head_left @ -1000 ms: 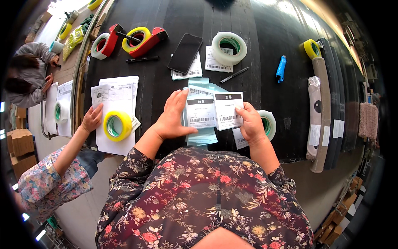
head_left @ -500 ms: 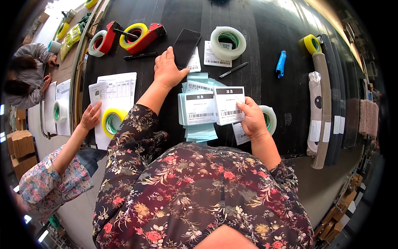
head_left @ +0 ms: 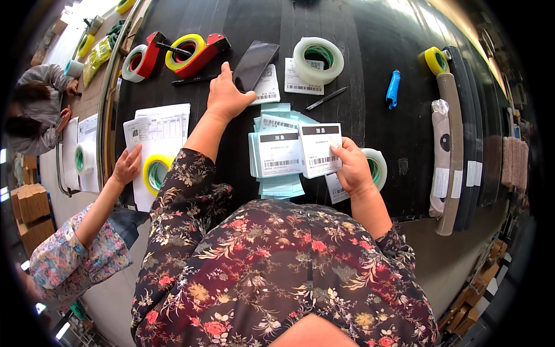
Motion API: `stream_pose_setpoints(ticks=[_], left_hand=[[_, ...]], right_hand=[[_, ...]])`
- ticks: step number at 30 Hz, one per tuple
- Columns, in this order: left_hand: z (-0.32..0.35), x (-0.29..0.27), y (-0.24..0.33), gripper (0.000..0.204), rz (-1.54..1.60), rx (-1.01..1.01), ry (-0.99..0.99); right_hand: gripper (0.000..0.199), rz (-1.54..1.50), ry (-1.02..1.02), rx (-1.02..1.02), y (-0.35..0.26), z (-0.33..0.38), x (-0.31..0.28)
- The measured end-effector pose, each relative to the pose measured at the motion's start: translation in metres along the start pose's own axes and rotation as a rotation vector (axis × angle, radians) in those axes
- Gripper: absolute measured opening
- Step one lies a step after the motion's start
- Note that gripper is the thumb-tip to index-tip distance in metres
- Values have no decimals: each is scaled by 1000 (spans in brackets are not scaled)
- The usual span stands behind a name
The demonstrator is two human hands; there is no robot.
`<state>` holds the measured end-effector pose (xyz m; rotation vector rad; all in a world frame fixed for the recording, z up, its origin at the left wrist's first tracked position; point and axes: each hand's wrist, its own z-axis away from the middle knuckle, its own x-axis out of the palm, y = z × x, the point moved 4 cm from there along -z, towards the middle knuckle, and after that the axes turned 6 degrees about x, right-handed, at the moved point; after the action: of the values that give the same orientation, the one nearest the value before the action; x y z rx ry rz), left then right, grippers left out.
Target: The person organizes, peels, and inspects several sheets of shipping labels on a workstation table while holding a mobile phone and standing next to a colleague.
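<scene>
While the right hand [head_left: 351,168] is pinching white labels [head_left: 321,149], the left hand [head_left: 224,99] is grasping the phone [head_left: 255,63] and shifting it leftward, apparently freeing the paper slips [head_left: 266,90] underneath.

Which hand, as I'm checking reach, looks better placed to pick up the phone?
Probably the left hand: it is right at the near end of the phone. The right hand is farther away and occupied, holding white labels.

Black phone [head_left: 256,63] slants beyond handheld white label stack [head_left: 321,152].
</scene>
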<state>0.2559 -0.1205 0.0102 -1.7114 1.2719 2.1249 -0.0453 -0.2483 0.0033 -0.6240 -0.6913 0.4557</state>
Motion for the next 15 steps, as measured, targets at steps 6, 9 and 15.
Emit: stream_pose_setpoints(ticks=[6,9,15], left_hand=[[-10,-11,-18,97,270,-51,-50],[-13,-16,-27,97,307,-45,-55],[-17,-23,-32,96,346,-32,-65]], right_hand=[[16,-3,11,1,-1,1,3],[16,-6,2,-5,-2,1,3],[15,1,20,-4,-3,3,5]])
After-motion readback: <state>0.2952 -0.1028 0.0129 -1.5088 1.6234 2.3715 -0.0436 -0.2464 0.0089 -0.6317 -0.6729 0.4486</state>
